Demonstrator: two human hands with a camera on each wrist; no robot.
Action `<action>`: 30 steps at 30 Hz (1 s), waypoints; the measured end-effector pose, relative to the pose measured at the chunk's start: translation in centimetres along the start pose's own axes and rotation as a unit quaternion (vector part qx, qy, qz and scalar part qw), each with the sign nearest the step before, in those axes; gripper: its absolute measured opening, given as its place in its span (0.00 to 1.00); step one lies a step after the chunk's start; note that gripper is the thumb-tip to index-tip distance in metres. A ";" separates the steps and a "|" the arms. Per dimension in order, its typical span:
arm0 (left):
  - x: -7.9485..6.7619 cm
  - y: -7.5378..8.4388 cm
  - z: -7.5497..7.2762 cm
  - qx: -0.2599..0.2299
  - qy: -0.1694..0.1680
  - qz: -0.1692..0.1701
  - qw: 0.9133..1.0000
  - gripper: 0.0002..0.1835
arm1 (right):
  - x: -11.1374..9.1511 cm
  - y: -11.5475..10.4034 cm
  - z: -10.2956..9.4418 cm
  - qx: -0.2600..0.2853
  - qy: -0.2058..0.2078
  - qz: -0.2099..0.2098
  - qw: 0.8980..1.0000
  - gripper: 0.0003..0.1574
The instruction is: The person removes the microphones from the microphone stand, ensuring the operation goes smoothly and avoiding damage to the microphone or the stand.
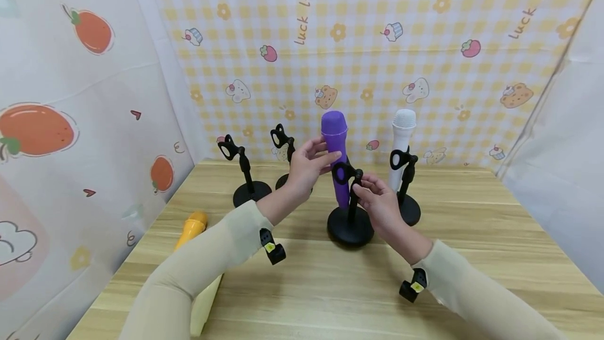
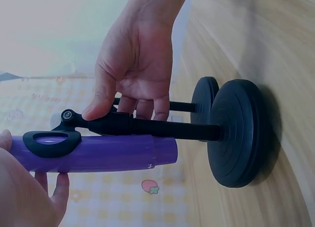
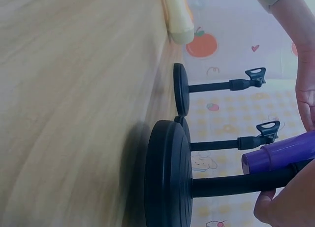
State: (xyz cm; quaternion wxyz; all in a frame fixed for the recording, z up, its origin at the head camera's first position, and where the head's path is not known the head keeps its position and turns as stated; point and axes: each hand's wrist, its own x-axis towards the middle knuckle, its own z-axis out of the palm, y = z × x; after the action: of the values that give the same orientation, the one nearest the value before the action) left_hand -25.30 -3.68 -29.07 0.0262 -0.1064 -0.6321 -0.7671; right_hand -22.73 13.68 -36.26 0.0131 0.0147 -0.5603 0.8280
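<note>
Both hands working at ctr stand (image 1: pixel 353 203) w/ purple mic (image 1: pixel 336 141)

At far L, the orange mic (image 1: pixel 192 227) is lying on the table (image 1: pixel 302 298), partly hiding behind the L sleeve (image 1: pixel 198 256); a pale yellow thing (image 1: pixel 205 303) is also showing there. Next, the L stand (image 1: pixel 250 193) and the second stand (image 1: pixel 281 138) are standing near each other, the L hand partly covering the second. The L hand (image 1: pixel 306 169) is grasping the purple mic below its head. This mic is tilting slightly, head up, along the ctr stand; the clip (image 2: pixel 59 150) is touching its body, but if fully seated, I cannot tell. Its lower end is hanging above the round base (image 2: pixel 234 133), apart from it. Just R, the R hand (image 1: pixel 379 203) is pinching the stem (image 2: pixel 172 130) btwn thumb & fingers. At far R, the white mic (image 1: pixel 403 122) is pointing head up at the R stand (image 1: pixel 409 209).
</note>
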 end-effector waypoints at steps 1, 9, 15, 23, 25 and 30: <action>-0.1 0.0 0.0 0.000 -0.002 0.000 1.000 0.24 | -0.1 0.0 -0.1 0.001 0.001 0.000 1.000 0.09; -0.8 -0.3 0.2 -0.001 -0.018 0.009 1.000 0.23 | -0.9 0.1 -0.4 -0.005 0.008 -0.002 1.000 0.12; -1.1 -0.7 0.1 0.002 -0.023 0.018 1.000 0.21 | -1.1 0.6 -0.6 0.001 0.013 0.005 1.000 0.10; -1.4 -1.0 0.0 -0.002 -0.030 0.029 0.999 0.21 | -1.3 0.9 -0.6 0.010 0.017 0.009 1.000 0.10; -1.4 -1.1 0.0 -0.002 -0.029 0.029 0.999 0.21 | -1.3 1.0 -0.6 0.008 0.017 0.009 1.000 0.10; -1.4 -1.5 -0.2 0.000 -0.025 0.023 0.999 0.21 | -1.4 1.2 -0.7 0.000 0.012 0.007 1.000 0.11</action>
State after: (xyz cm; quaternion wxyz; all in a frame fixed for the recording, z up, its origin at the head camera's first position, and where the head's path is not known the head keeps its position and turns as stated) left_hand -24.21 -3.72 -30.78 0.0279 -0.1399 -0.6298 -0.7635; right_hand -21.34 13.87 -37.64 0.0145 0.0006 -0.5602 0.8283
